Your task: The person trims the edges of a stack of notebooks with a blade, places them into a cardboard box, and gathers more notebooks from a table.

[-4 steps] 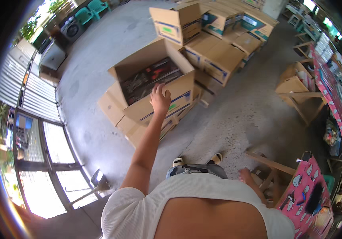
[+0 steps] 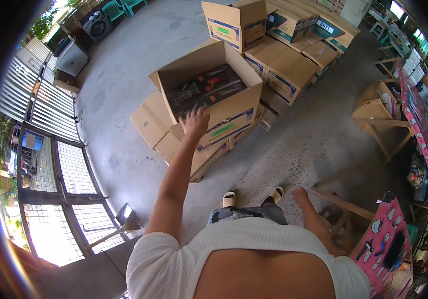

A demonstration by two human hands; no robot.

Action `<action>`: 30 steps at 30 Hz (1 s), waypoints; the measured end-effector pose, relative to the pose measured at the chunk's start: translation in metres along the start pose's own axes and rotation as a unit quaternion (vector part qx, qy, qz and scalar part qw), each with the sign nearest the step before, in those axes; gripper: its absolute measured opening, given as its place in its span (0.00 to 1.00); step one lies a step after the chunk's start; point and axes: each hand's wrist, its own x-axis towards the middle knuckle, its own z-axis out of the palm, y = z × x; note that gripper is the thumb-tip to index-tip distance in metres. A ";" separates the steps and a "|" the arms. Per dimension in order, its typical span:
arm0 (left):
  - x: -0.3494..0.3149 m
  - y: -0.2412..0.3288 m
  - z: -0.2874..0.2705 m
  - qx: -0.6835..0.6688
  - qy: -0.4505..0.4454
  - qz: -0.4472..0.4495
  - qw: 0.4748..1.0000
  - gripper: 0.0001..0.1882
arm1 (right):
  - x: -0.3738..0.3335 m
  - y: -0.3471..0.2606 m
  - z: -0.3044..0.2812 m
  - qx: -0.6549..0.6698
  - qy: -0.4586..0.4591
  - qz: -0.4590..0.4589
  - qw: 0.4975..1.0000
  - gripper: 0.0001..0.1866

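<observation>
An open cardboard box [image 2: 230,118] stands on top of other cartons ahead of me, its flaps up. Inside it lie dark printed packages [image 2: 206,88] with red pictures on them. My left hand [image 2: 195,121] is at the box's near wall, at the left part of its rim, with the fingers apart and nothing held; whether the fingertips touch the cardboard I cannot tell. My right hand [image 2: 300,196] hangs low at my right side, near a wooden beam, and no object shows in it. Its fingers are too foreshortened to make out.
More stacked cartons [image 2: 286,70] reach back to the right. A pink patterned table [image 2: 368,234] with a wooden leg frame [image 2: 343,203] is close on my right. To the left are a long-handled dustpan [image 2: 128,218] and a mesh gate [image 2: 67,199]. A washing machine [image 2: 96,27] stands far left.
My left hand has moved left along the box's near rim. The view has shifted, so the boxes sit further right and higher. My right arm has swung slightly forward.
</observation>
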 end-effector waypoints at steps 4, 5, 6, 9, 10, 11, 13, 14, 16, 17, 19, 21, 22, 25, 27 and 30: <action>-0.006 0.048 -0.022 0.025 -0.336 0.144 0.930 0.21 | -0.024 -0.107 0.035 0.147 0.012 -0.207 0.967 0.19; -0.015 0.044 -0.001 0.101 -0.369 0.254 0.889 0.22 | -0.044 -0.137 0.039 0.168 -0.033 -0.223 0.960 0.20; -0.024 0.046 0.026 0.054 -0.425 0.234 0.873 0.26 | -0.058 -0.160 0.036 0.189 -0.073 -0.239 0.950 0.22; -0.064 0.020 0.112 -0.065 -0.450 0.205 0.867 0.39 | -0.102 -0.231 0.001 0.401 -0.227 -0.284 0.841 0.32; -0.071 -0.001 0.142 -0.024 -0.460 0.213 0.862 0.41 | -0.132 -0.264 -0.021 0.517 -0.292 -0.323 0.737 0.36; -0.073 -0.014 0.163 0.015 -0.472 0.224 0.852 0.43 | -0.165 -0.294 -0.048 0.544 -0.318 -0.406 0.662 0.38; -0.075 0.003 0.181 0.011 -0.480 0.219 0.849 0.42 | -0.195 -0.313 -0.102 0.527 -0.361 -0.517 0.570 0.42; -0.076 0.005 0.186 0.011 -0.484 0.210 0.850 0.41 | -0.195 -0.310 -0.130 0.485 -0.401 -0.547 0.552 0.43; -0.062 -0.022 0.208 -0.002 -0.510 0.184 0.840 0.39 | -0.185 -0.331 -0.146 0.345 -0.425 -0.535 0.644 0.43; -0.056 -0.037 0.216 -0.008 -0.526 0.168 0.834 0.38 | -0.168 -0.341 -0.136 0.247 -0.385 -0.477 0.750 0.43; -0.041 -0.024 0.223 0.080 -0.578 0.242 0.775 0.38 | -0.120 -0.343 -0.100 0.053 -0.252 -0.382 0.887 0.42; -0.033 -0.018 0.234 0.073 -0.573 0.205 0.790 0.40 | -0.047 -0.318 -0.046 -0.077 -0.124 -0.411 0.900 0.40; -0.039 -0.012 0.249 0.021 -0.539 0.142 0.830 0.43 | 0.001 -0.290 -0.023 -0.091 -0.117 -0.435 0.888 0.43; -0.040 -0.031 0.268 0.080 -0.523 0.192 0.826 0.52 | 0.040 -0.263 0.031 -0.173 -0.175 -0.402 0.882 0.45; -0.033 -0.033 0.273 0.079 -0.579 0.132 0.801 0.52 | 0.039 -0.260 0.030 -0.253 -0.232 -0.401 0.849 0.44; -0.019 -0.043 0.272 0.086 -0.531 0.186 0.822 0.35 | 0.053 -0.268 0.005 -0.302 -0.210 -0.326 0.871 0.41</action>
